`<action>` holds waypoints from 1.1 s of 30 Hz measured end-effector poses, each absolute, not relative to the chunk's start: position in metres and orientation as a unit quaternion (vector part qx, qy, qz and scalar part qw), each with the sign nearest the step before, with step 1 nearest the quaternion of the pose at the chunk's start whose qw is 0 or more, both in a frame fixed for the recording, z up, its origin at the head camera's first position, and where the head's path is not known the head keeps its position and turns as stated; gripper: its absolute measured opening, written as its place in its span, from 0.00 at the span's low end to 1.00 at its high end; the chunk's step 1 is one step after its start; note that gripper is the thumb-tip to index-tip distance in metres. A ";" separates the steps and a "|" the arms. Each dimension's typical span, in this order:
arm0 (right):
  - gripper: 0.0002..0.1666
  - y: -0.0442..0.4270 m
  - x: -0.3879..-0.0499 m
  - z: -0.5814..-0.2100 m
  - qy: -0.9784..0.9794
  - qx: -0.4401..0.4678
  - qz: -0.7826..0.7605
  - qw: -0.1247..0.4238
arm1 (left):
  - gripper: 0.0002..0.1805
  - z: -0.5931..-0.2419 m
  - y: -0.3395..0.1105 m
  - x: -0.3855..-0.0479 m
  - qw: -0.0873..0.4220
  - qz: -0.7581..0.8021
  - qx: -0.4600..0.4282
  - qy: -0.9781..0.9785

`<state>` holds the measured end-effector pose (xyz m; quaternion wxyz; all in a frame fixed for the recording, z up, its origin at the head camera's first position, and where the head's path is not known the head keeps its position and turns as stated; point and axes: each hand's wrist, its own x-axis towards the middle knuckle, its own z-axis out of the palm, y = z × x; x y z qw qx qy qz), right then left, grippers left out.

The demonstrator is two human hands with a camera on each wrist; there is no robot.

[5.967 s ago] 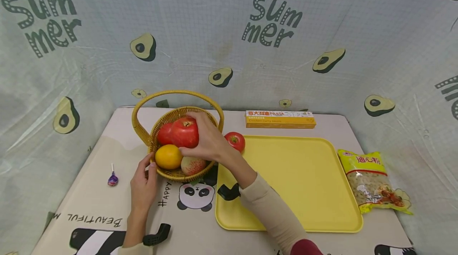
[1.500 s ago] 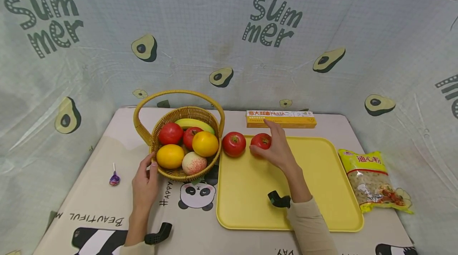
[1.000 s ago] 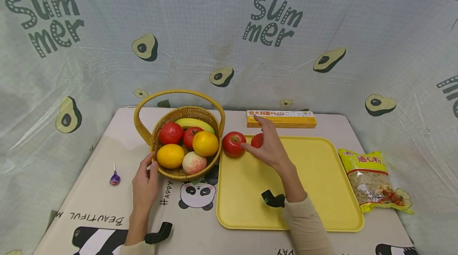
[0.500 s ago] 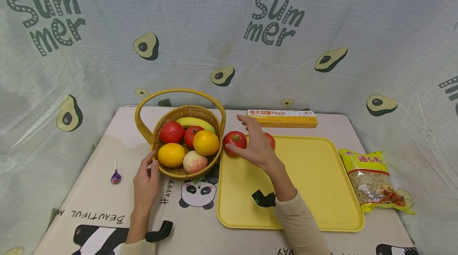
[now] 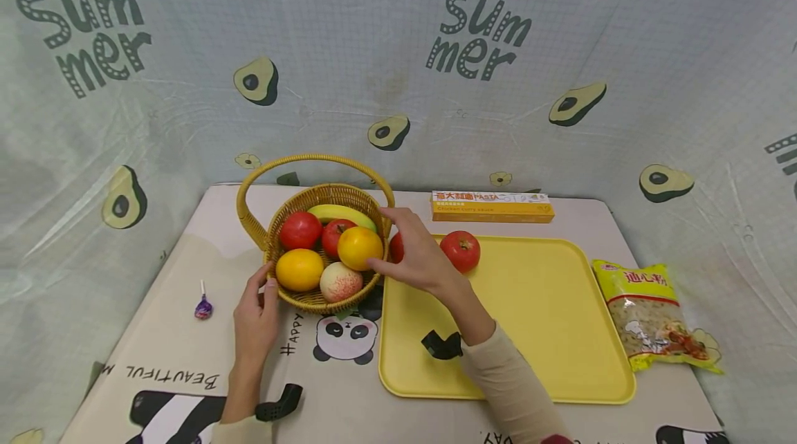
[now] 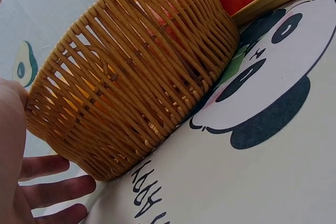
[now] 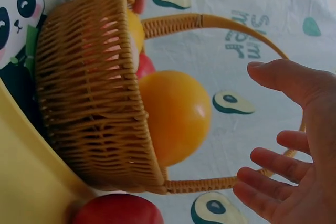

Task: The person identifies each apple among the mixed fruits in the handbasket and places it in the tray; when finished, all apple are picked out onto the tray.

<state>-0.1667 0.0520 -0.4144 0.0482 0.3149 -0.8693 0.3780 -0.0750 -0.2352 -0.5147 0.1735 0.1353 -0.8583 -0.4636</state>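
A pale backdrop (image 5: 336, 50) printed with avocados and the word "SUMMER" is hung behind a white table (image 5: 339, 395) decorated with pandas and lettering. Toward the table's far left corner, an open yellow-brown wicker basket (image 5: 330, 191) is set with its mouth facing up; its tall handle is arched from left to right, roughly parallel to the far edge.

The basket's left rim is held by the left hand (image 5: 255, 319), one digit being laid over the rim and the other fingers stretched loosely along the outside. At the right rim, a round orange-yellow fruit (image 5: 360, 248) is faced by the right hand (image 5: 423, 257), whose thumb and fingers are spread wide; a gap is seen between them and the fruit.

Also contained in the basket are a yellow oval fruit (image 5: 299, 270), its long axis lying left to right, a pinkish speckled peach (image 5: 340, 282), two red fruits (image 5: 301, 229) and a yellow banana (image 5: 342, 213), slanted down toward the right.

A yellow rectangular tray (image 5: 529, 333) is placed right of the basket, with a shiny red round fruit (image 5: 461, 251) at its far edge. Along the table's far edge, an orange-and-white pasta box (image 5: 492, 207) is laid lengthwise.
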 end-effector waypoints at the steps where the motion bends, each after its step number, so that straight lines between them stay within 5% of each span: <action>1: 0.50 0.050 -0.167 -0.416 -0.869 0.317 0.378 0.045 | 0.25 -0.515 -0.235 -0.075 0.173 -0.463 0.135 -0.858; 13: 0.50 0.029 -0.169 -0.430 -0.885 0.314 0.344 -0.013 | 0.25 -0.515 -0.235 -0.075 0.177 -0.461 0.136 -0.859; 33: 0.48 0.011 -0.175 -0.445 -0.898 0.313 0.309 -0.020 | 0.25 -0.515 -0.234 -0.075 0.184 -0.462 0.134 -0.857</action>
